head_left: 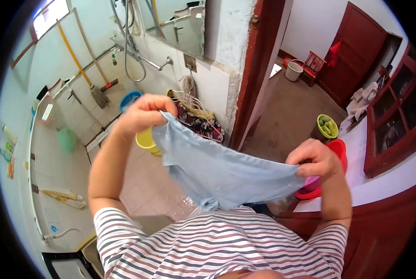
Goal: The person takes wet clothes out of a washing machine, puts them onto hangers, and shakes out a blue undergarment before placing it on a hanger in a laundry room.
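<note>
A light blue cloth (226,169) is stretched out in the air in front of my chest, its upper edge hemmed like a band. Pinched at its upper left corner is my left hand (145,111), fingers closed on the fabric. My right hand (316,159), held lower, grips the opposite corner between thumb and fingers. Between them the upper edge slopes down to the right. The rest of the fabric hangs toward my striped shirt, with a twisted, bunched bit at its bottom. What kind of garment or cloth it is, I cannot tell.
On the tiled floor ahead stand a yellow bucket (147,140) and a blue basin (130,99). A mop (97,96) leans at the left wall. Beyond the red door frame (254,69) are a red basin (339,153), a bucket of green produce (327,126) and a small red chair (314,65).
</note>
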Motion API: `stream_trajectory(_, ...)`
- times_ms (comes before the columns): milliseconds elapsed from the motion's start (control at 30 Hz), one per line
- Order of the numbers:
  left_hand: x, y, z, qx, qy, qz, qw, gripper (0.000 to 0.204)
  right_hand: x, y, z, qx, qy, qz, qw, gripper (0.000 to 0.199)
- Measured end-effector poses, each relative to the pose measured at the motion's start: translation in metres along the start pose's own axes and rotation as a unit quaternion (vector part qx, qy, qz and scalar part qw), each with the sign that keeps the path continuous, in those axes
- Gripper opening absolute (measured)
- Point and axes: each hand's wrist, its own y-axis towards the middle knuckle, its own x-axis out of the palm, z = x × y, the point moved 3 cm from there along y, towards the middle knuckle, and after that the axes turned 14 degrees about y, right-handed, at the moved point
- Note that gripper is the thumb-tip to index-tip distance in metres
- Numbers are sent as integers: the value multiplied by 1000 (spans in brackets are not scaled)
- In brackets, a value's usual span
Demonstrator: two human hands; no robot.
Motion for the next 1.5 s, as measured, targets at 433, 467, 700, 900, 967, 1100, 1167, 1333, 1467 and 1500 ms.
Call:
stream_trajectory(433,14,-97,54,176,735,298,583,19,51,20,1,-241,-682,242,647,10)
stream_trajectory(467,33,-93,-14,-6,718,236,655,20,53,29,85,-159,-676,145,704,11)
stream_trajectory(700,28,-169,-98,-77,779,62,620,10,55,52,180,116,-625,12,772,8)
stream_trajectory(900,-9,-175,-44,-32,787,200,583,11,26,109,109,-113,-604,177,769,6)
stream_trajectory(967,-13,-174,-31,-27,808,252,532,12,26,124,99,-155,-611,199,751,8)
stream_trajectory(1100,-30,-168,-22,-40,819,264,507,11,12,159,97,-119,-663,162,721,5)
stream_trajectory(1167,-42,-167,-1,-39,813,308,492,11,8,176,65,-129,-611,218,750,4)
stream_trajectory(1333,-55,-202,-12,-67,793,286,533,12,24,165,59,-168,-536,167,811,11)
stream_trajectory(1467,-67,-208,-41,-198,708,205,646,15,12,189,71,-70,-505,128,851,9)
stream_trajectory(1500,-70,-204,-40,-200,735,180,623,18,15,198,68,-65,-499,109,857,9)
